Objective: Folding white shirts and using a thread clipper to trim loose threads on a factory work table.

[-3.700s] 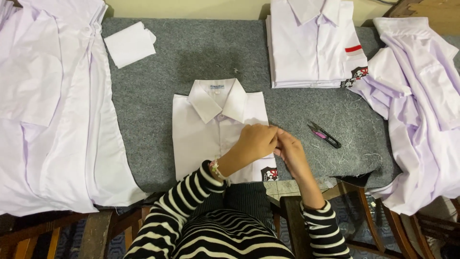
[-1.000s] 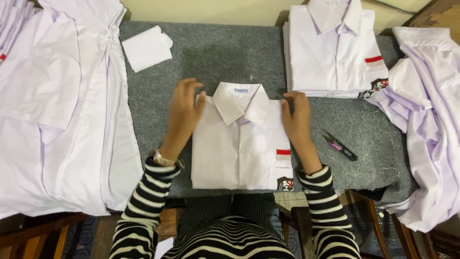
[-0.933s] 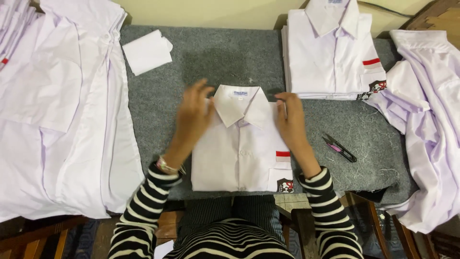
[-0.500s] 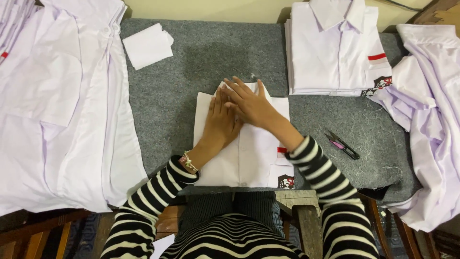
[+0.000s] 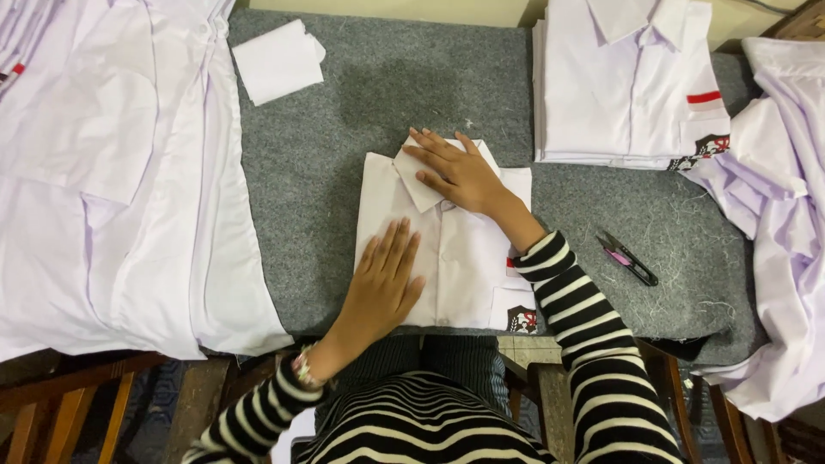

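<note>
On grey felt worktop [image 5: 344, 112], both hands flat, fingers spread, grasping nothing: left hand [image 5: 384, 283] presses folded white cotton shirt [image 5: 455, 266] body, right hand [image 5: 455, 172] collar; press evenly outward to avoid creases.

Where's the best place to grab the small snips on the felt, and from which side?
Pinch the snips across the dark blades and pink middle, coming straight down from above. They lie flat and slanted on the grey felt, right of the folded shirt, with bare felt around them.

The folded shirt [image 5: 455, 258] is white, with a red stripe and a dark badge on its pocket. It lies on a grey felt mat [image 5: 361, 103]. Right of the shirt, the snips [image 5: 627, 258] are black with pink. The sleeves [image 5: 593, 344] are striped black and white. Left of the shirt, the loose shirts [image 5: 112, 172] are pale lilac-white.
</note>
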